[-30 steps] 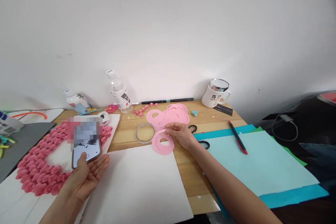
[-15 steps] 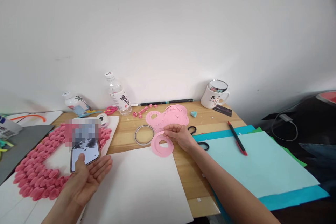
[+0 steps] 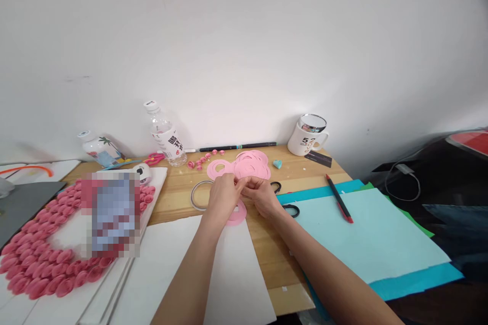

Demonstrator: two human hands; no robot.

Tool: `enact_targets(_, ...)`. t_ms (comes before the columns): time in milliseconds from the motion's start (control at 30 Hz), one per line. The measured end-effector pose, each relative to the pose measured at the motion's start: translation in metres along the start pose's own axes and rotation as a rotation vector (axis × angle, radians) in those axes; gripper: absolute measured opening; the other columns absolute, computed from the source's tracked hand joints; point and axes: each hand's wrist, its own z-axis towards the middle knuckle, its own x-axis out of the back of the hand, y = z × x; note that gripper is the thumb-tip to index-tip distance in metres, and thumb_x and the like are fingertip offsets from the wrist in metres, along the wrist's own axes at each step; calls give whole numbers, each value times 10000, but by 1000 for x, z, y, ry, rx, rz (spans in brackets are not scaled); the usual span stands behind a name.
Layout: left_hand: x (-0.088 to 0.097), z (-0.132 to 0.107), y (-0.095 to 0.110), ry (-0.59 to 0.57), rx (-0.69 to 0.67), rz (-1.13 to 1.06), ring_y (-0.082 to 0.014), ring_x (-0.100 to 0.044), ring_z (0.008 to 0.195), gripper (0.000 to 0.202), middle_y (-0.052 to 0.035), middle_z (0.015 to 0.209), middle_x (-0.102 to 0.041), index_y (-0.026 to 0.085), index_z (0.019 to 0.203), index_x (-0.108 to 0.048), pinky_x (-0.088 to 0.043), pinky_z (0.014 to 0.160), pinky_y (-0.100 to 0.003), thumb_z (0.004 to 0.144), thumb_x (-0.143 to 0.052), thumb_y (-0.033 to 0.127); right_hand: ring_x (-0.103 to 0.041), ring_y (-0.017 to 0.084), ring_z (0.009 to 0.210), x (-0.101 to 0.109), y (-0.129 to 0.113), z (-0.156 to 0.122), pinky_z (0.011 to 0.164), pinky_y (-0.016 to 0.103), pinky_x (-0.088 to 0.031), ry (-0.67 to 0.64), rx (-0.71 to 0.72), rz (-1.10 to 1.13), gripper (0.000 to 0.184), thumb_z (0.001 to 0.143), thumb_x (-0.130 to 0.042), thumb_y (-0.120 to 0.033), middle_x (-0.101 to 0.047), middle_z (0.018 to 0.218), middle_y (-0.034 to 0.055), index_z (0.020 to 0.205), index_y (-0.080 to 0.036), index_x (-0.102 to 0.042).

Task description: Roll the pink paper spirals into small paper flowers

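My left hand (image 3: 221, 196) and my right hand (image 3: 261, 196) meet over the wooden table (image 3: 179, 198), both pinching a pink paper spiral ring (image 3: 237, 215) that hangs below them. Behind them lies a pile of pink paper spirals (image 3: 244, 165). A round tape ring (image 3: 196, 195) lies just left of my left hand. A phone (image 3: 110, 213), blurred out, rests on the white board at the left.
A heart of pink paper roses (image 3: 46, 259) covers the white board. White sheet (image 3: 213, 274) in front, light blue paper (image 3: 366, 233) with a red pen (image 3: 338, 198) right. Scissors (image 3: 292, 209), water bottle (image 3: 164, 134), white mug (image 3: 307, 136), black marker (image 3: 236, 147) stand behind.
My left hand has let go of the phone, which now lies on the board, and has moved right to join my right hand on the pink spiral.
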Motion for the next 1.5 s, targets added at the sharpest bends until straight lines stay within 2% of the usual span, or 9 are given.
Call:
enact_targets(133,-5,6,-14,-8,-78,-222,-151,-544,493,314,-43,531,-618,164,547,-590,-347,495,-244,734,-564,415,-588,124,606,1,-1,1,626,262,-493,110,18,-33,234,564,-777,-319,-665,664,18,693,-166,-657)
enact_targets(267,-13,-1,-31,-56,32,-513,-132,-537,390,241,10,437,-570,147,641,-622,-389,464,-227,720,-586,372,-567,120,559,-1,-3,2,590,262,-483,170,13,-57,262,517,-799,-327,-649,622,21,650,-158,-652)
enact_targets(400,-24,-11,-36,81,111,-708,-117,-532,374,209,26,418,-558,145,676,-616,-413,438,-210,732,-585,343,-557,108,538,1,-1,4,610,268,-484,184,13,-71,248,512,-801,-325,-641,582,12,626,-150,-668)
enact_targets(633,-26,-12,-38,68,78,-856,-104,-537,384,231,15,518,-599,133,780,-645,-439,426,-215,737,-598,355,-584,115,588,8,2,7,672,286,-491,117,0,-94,236,560,-782,-340,-665,634,14,682,-159,-692)
enact_targets(767,-25,-12,-43,-42,80,-958,-117,-546,390,449,25,511,-596,105,1103,-573,-443,426,-225,753,-594,385,-586,122,588,8,-1,7,640,279,-488,16,19,-88,215,608,-761,-337,-652,620,2,712,-168,-679)
enact_targets(900,-23,-14,-41,-107,23,-963,-113,-542,416,492,4,525,-604,82,1119,-588,-441,443,-226,756,-585,415,-573,110,554,7,-4,6,606,265,-479,-31,42,-55,192,615,-764,-306,-647,607,-11,712,-176,-662)
enact_targets(1100,-16,-18,-34,29,-46,-813,-120,-544,472,330,-4,560,-621,130,936,-687,-474,508,-243,757,-578,386,-576,109,582,6,-7,6,600,258,-484,-3,101,-74,196,605,-773,-281,-655,676,-3,724,-186,-649)
enact_targets(1333,-15,-22,-34,117,-81,-717,-150,-602,564,199,-25,668,-672,178,881,-652,-496,562,-249,746,-580,305,-567,111,588,0,-13,2,592,265,-486,-71,168,-36,249,641,-752,-286,-627,716,-8,807,-213,-581)
enact_targets(1500,-15,-27,-32,122,-62,-717,-150,-622,600,278,-14,688,-678,194,996,-561,-497,614,-247,749,-580,319,-554,114,588,0,-16,1,591,270,-474,-108,159,-54,277,648,-744,-323,-608,733,-10,829,-225,-558)
